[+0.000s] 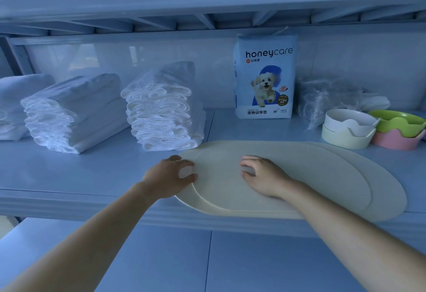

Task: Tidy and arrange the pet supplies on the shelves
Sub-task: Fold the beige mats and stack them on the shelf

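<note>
- Our left hand [169, 176] pinched the edge of the upper mat [311, 171], probably to square it.
- Our right hand [262, 176] lay relaxed on top, gripping nothing, seemingly steadying it.

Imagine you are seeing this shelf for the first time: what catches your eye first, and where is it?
The cream oval mats, overlapped at the front edge of the shelf, stand out first: the left hand grips their left rim, the right hand rests on top. Behind them a blue honeycare pack stands upright at the back, with stacked white pads to its left and nested bowls at the far right.
</note>
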The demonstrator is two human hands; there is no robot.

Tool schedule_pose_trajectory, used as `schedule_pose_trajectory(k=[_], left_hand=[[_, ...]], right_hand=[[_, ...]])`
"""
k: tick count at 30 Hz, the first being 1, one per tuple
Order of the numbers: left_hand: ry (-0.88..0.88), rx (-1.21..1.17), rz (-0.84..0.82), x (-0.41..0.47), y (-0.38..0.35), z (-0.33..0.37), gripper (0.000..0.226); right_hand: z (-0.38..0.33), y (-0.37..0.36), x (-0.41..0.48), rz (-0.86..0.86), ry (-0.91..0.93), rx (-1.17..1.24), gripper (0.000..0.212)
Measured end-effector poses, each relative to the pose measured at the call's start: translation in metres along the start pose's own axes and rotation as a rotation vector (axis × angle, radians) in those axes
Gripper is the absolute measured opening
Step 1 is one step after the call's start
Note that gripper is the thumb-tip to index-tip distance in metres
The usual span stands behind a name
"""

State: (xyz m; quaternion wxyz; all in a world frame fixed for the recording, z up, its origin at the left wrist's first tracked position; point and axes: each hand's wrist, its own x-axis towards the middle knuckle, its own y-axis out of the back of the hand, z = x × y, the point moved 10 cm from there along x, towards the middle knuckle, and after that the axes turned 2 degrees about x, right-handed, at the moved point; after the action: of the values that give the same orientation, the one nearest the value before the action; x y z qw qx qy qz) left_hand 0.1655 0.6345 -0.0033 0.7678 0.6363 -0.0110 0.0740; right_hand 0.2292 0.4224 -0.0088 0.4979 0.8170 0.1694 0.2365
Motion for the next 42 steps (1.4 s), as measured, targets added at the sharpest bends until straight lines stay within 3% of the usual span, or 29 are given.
schedule_pose_trajectory(k=[6,9,18,30,35,42], left_hand=[[0.069,-0.011,-0.031,0.006,0.0,-0.013,0.083],[0.039,-0.041,-0.03,0.007,0.0,-0.009,0.089],[-0.034,-0.231,0.114,0.004,0.016,0.003,0.084],[0.196,-0.527,0.122,0.011,0.016,-0.02,0.076],[0.171,-0.633,0.162,0.009,0.019,-0.003,0.071],[0.122,-0.556,0.321,-0.008,0.034,0.037,0.045]], right_hand=[[-0.014,-0.006,0.006,0.02,-0.02,-0.016,0.039],[-0.013,-0.006,0.005,0.04,-0.043,-0.006,0.038],[-0.013,-0.003,-0.004,0.093,-0.077,0.019,0.035],[0.006,0.013,-0.033,0.155,-0.134,0.02,0.035],[0.023,0.028,-0.047,0.154,-0.138,0.018,0.035],[0.048,0.042,-0.057,0.114,-0.113,0.028,0.037]])
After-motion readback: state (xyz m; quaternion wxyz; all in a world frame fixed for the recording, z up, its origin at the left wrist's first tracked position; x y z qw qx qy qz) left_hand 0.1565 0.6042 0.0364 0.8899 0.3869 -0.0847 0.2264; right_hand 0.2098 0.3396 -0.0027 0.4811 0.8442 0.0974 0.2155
